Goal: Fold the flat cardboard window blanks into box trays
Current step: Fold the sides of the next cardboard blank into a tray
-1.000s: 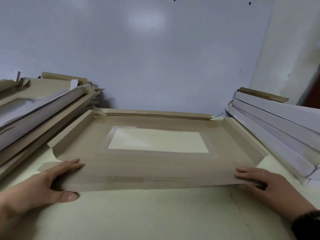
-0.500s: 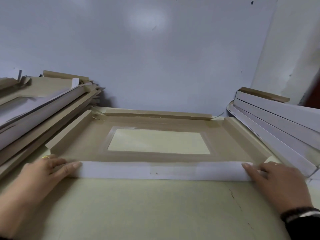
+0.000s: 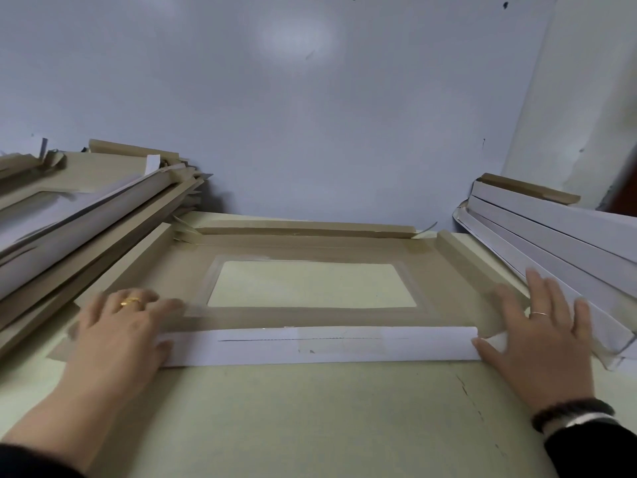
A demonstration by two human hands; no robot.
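blank: one cardboard window blank (image 3: 310, 315) lies flat on the table (image 3: 310, 419), its near white flap (image 3: 317, 346) folded over.
left hand (image 3: 120, 332): fingers straight, pressing the flap's left end.
right hand (image 3: 541, 336): flat, fingers spread, on the right end.
stacks: two, left stack (image 3: 86, 215) and right stack (image 3: 551, 243).

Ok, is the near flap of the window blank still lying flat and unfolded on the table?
No: the near flap is folded over, its white side showing, with the left hand and right hand at its ends.
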